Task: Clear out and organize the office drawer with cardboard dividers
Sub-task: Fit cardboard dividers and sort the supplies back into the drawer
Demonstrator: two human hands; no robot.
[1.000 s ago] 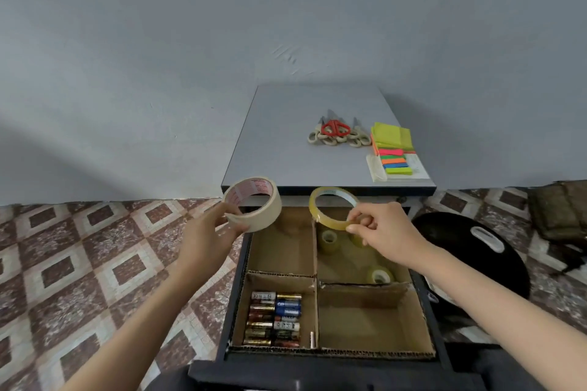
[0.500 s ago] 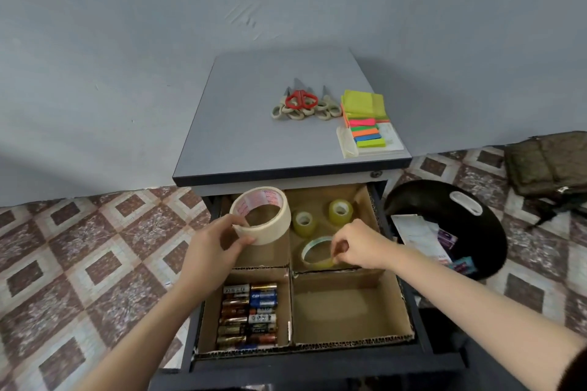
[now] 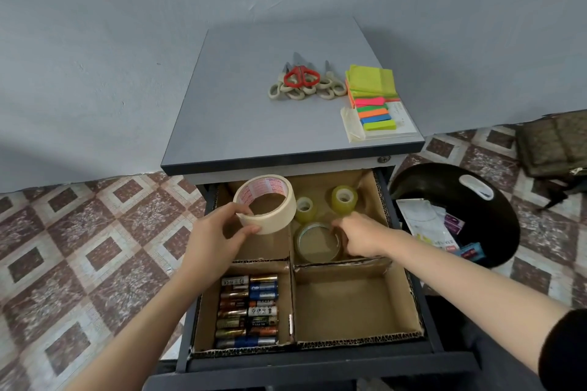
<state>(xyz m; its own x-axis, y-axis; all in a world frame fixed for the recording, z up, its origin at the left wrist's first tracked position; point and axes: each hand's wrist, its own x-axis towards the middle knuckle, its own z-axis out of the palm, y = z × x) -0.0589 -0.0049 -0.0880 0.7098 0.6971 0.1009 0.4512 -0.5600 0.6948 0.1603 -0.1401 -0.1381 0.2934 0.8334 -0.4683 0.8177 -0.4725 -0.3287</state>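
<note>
The open drawer (image 3: 409, 267) holds cardboard dividers (image 3: 291, 263) that make four compartments. My left hand (image 3: 212, 235) grips a cream masking tape roll (image 3: 265, 203) above the far left compartment. My right hand (image 3: 359, 236) reaches into the far right compartment, fingers curled at the rim of a clear tape roll (image 3: 317, 241) that lies flat on the bottom. Two small yellowish tape rolls (image 3: 344, 198) stand behind it. Several batteries (image 3: 249, 309) fill the near left compartment. The near right compartment (image 3: 346, 308) is bare cardboard.
On the grey cabinet top (image 3: 241, 117) lie several scissors (image 3: 305, 81) and stacks of coloured sticky notes (image 3: 373, 98). A black bin (image 3: 495, 200) with papers stands right of the drawer. A dark bag (image 3: 556, 146) sits on the tiled floor at far right.
My right hand has lowered the clear tape roll from above the drawer down onto the floor of the far right compartment. My left hand still holds the masking tape. The view has tilted downward.
</note>
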